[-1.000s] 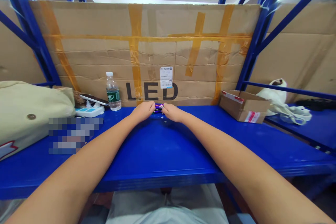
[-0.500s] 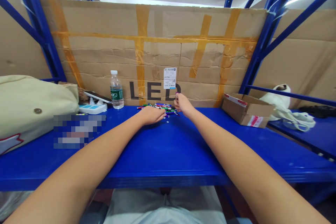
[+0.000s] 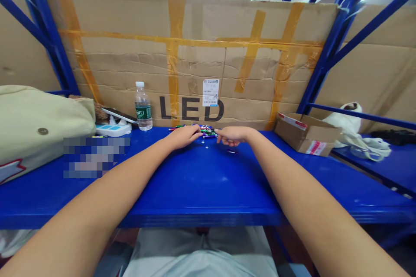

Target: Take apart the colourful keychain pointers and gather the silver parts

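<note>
A pile of colourful pens (image 3: 208, 132) lies at the back of the blue table (image 3: 195, 181), against the cardboard. At its left side rests my left hand (image 3: 183, 136), palm down over some pens; whether its fingers grip one is hidden. My right hand (image 3: 234, 135) is at the pile's right edge, fingers curled and thumb pointing down, pinching something too small to make out. Just below it, one purple pen (image 3: 232, 152) lies apart from the pile. Two small white dots lie in front of the pile.
A water bottle (image 3: 143, 108), a white power strip (image 3: 113, 129) with a phone on it, and a cream bag (image 3: 42, 125) stand at the left. An open cardboard box (image 3: 305, 134) sits at the right, a white bag (image 3: 351, 130) behind it. Blue posts flank the cardboard.
My right hand has come down from above the pile to its right edge. A purple pen now lies separately on the table. My left hand has shifted slightly left.
</note>
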Available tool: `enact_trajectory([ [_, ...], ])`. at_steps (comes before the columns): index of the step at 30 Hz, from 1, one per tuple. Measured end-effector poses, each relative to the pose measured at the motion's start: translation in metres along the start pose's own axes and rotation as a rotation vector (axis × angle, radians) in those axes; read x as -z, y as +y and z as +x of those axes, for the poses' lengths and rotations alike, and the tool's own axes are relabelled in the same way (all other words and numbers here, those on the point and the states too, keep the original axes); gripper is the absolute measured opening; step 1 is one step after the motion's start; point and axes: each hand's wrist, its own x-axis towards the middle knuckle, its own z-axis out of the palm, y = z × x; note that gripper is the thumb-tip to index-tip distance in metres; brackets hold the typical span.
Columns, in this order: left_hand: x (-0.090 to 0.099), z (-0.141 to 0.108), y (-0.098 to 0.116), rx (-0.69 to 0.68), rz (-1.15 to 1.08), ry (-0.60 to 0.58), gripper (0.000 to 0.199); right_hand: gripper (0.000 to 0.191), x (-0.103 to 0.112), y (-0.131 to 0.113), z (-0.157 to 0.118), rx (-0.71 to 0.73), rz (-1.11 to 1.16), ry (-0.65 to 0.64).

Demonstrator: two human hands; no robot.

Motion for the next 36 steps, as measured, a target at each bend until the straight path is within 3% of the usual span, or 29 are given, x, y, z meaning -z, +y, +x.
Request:
enact_trajectory([
  [3, 0.000, 0.001, 0.002, -0.027, -0.026, 0.048, 0.030, 0.037, -0.017, -0.017, 0.005, 0.109, 0.221, -0.070],
  [7, -0.001, 0.000, -0.003, -0.075, -0.022, 0.102, 0.028, 0.038, -0.032, -0.027, 0.014, 0.127, 0.422, -0.081],
  [12, -0.002, 0.003, -0.008, -0.088, -0.087, 0.142, 0.027, 0.030, -0.044, -0.031, 0.022, 0.174, 0.614, 0.079],
  [15, 0.002, 0.006, -0.005, -0.010, -0.239, 0.153, 0.031, 0.029, -0.048, -0.034, 0.023, 0.214, 0.608, 0.177],
  [18, 0.008, 0.006, -0.001, 0.197, -0.515, 0.044, 0.044, 0.031, -0.048, -0.033, 0.024, 0.293, 0.478, 0.288],
  [21, 0.015, 0.002, -0.001, 0.336, -0.820, -0.116, 0.039, 0.031, -0.046, -0.031, 0.024, 0.338, 0.316, 0.356],
  [27, 0.025, -0.012, -0.017, 0.450, -1.036, -0.482, 0.038, 0.029, -0.054, -0.038, 0.019, 0.367, 0.144, 0.225],
  [30, 0.028, -0.016, -0.023, 0.474, -1.144, -0.650, 0.040, 0.030, -0.058, -0.039, 0.020, 0.431, 0.087, 0.226],
  [32, 0.030, -0.017, -0.023, 0.476, -1.199, -0.678, 0.041, 0.031, -0.058, -0.036, 0.023, 0.486, 0.038, 0.258],
  [36, 0.028, -0.014, -0.018, 0.483, -1.185, -0.581, 0.036, 0.029, -0.052, -0.031, 0.025, 0.478, -0.078, 0.252],
])
